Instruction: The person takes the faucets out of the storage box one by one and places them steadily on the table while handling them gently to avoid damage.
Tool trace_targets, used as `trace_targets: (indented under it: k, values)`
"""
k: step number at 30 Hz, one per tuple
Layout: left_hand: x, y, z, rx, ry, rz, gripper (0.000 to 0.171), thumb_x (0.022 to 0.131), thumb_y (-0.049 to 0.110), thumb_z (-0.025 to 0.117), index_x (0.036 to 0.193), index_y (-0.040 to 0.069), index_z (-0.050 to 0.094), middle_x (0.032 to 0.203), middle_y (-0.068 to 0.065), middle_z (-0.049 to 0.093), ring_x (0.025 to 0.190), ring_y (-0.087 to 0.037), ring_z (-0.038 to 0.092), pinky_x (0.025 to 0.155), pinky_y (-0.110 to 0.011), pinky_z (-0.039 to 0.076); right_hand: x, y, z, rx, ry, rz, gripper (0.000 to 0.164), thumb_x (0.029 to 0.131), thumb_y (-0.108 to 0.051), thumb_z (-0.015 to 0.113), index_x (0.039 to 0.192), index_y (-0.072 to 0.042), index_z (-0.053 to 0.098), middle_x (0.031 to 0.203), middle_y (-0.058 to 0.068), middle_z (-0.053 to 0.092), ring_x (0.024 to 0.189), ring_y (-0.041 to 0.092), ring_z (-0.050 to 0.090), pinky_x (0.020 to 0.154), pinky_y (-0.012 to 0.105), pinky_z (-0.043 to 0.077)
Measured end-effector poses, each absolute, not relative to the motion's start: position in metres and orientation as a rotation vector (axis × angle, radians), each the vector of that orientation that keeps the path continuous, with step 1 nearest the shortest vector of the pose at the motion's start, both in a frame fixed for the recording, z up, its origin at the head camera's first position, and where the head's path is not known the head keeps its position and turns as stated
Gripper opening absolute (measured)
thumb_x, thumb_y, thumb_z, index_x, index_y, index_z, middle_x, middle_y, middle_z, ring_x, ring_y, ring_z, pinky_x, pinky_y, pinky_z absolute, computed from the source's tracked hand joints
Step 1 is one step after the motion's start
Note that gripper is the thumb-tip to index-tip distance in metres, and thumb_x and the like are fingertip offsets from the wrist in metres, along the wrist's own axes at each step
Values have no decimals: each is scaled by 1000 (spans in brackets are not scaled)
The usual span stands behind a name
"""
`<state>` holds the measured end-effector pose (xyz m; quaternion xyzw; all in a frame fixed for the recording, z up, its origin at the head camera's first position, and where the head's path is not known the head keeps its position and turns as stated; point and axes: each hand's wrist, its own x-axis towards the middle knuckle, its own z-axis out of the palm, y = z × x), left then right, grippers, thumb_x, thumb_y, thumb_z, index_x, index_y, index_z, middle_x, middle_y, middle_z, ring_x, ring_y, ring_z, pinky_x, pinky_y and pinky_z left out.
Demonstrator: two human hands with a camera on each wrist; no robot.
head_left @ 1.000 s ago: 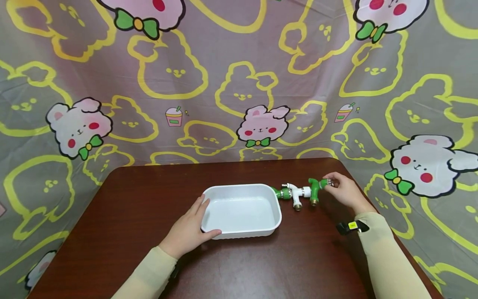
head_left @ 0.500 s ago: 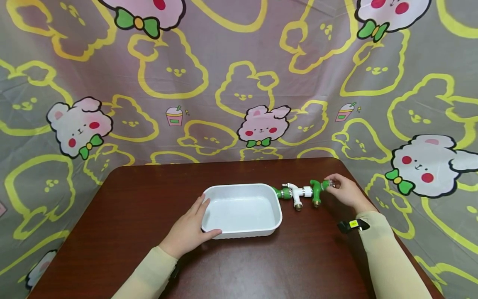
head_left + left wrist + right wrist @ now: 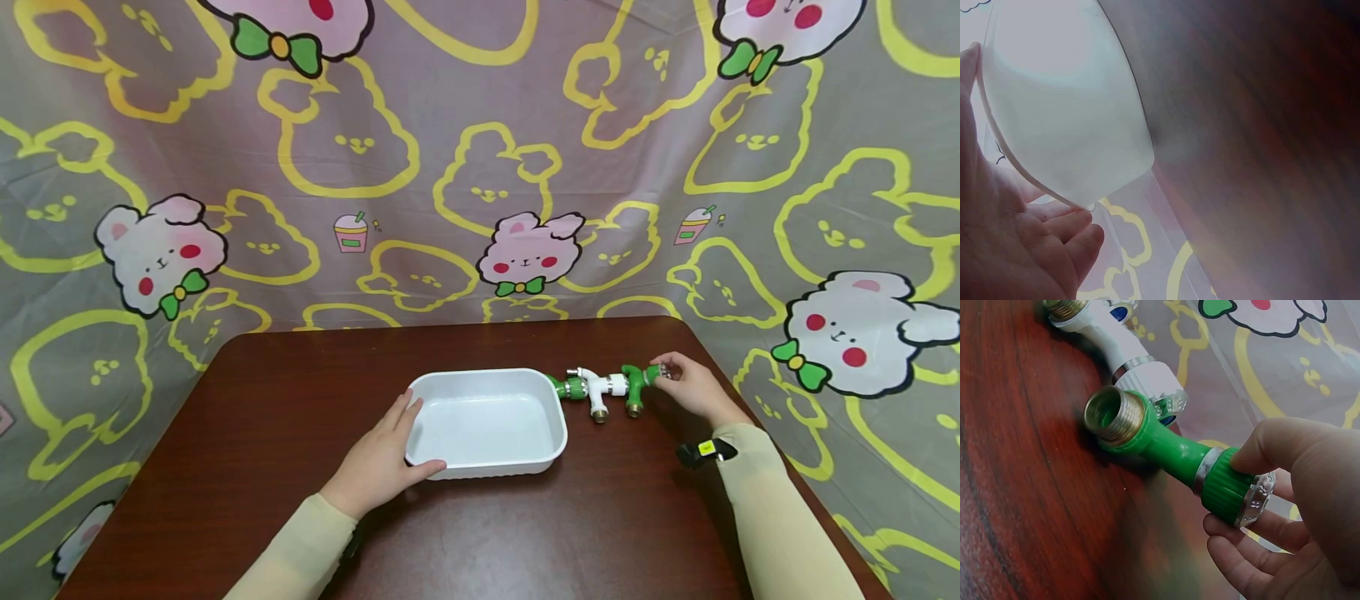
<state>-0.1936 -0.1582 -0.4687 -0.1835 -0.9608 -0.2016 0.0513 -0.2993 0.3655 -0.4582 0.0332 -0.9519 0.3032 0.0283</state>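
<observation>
A white rectangular basin (image 3: 483,425) stands on the table. My left hand (image 3: 378,458) rests against its left end, fingers extended along the side and thumb at the front rim; the left wrist view shows the fingers (image 3: 1075,234) beneath the rim. Off the basin's right side, plastic faucets lie in a row: a green one (image 3: 574,388) partly hidden behind the basin, a white one (image 3: 596,392), and a green one (image 3: 634,390) at the right. My right hand (image 3: 693,387) pinches the ribbed end (image 3: 1229,487) of this rightmost green faucet, its brass-coloured threaded outlet pointing toward me.
The brown wooden table (image 3: 247,450) ends in a back edge close to a grey curtain (image 3: 420,125) printed with yellow outlines and rabbit heads. The curtain also hangs along the right edge, near my right hand. A black strap (image 3: 705,452) sits at my right wrist.
My right hand shifts the rightmost green faucet slightly to the right, then a touch back left. The left hand and basin stay in place.
</observation>
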Motion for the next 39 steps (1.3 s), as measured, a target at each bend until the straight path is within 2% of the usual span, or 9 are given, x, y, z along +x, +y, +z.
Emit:
trace_targets:
  k: [9, 12, 18, 23, 34, 39]
  values:
    - [-195, -157, -469, -554, -2923, -607, 104, 85, 66, 74, 157, 1, 38, 166, -24, 30, 138, -41, 54, 102, -51, 53, -300, 371, -465, 120, -2955, 967, 34, 100, -16, 66, 129, 1, 60, 124, 28, 64, 108, 42, 65, 91, 53, 54]
    - [-195, -158, -470, -553, -2927, -600, 104, 85, 66, 73, 158, 1, 38, 167, -23, 29, 138, -41, 53, 102, -51, 53, -301, 373, -468, 142, -2958, 957, 35, 100, -15, 66, 130, 2, 60, 125, 29, 64, 108, 41, 65, 89, 50, 54]
    - [-195, -157, -470, -561, -2924, -606, 104, 86, 66, 73, 158, 0, 37, 167, -24, 28, 140, -41, 51, 103, -50, 52, -301, 378, -470, 155, -2980, 894, 34, 99, -14, 66, 129, 2, 61, 117, 27, 67, 97, 33, 63, 79, 39, 48]
    - [-195, -158, -470, -562, -2919, -604, 105, 85, 67, 73, 158, 0, 37, 167, -24, 28, 140, -41, 51, 102, -51, 53, -299, 379, -470, 176, -2998, 865, 33, 99, -13, 65, 127, 3, 62, 110, 24, 68, 93, 30, 61, 79, 39, 46]
    - [-195, -158, -469, -561, -2917, -611, 104, 85, 65, 74, 158, 1, 37, 167, -23, 27, 141, -41, 50, 103, -51, 52, -302, 378, -472, 159, -3032, 872, 34, 99, -15, 65, 127, 4, 61, 114, 26, 69, 95, 30, 64, 80, 38, 48]
    - [-195, -158, -470, -577, -2917, -589, 103, 86, 65, 73, 158, 0, 37, 167, -23, 28, 146, -40, 44, 105, -50, 51, -301, 377, -471, 148, -3035, 870, 35, 99, -15, 64, 127, 4, 61, 113, 26, 68, 97, 32, 63, 81, 39, 48]
